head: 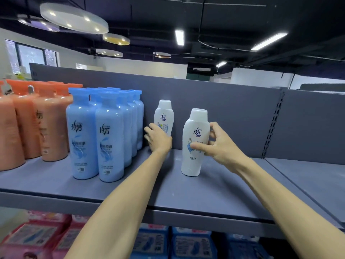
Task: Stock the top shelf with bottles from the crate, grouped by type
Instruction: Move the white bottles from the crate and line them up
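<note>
Centrally, the left hand (158, 140) grips a small white plastic bottle (164, 116) against the grey shelf's (224, 187) back panel; the right hand (218, 144) pinches a larger white bottle (195, 143) standing mid-frame. Ideally, slide both upright beside the blue bottles (104, 131), labels forward.

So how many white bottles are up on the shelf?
2: a rear one held by the left hand beside the blue bottles, a nearer one in the right hand.
</note>
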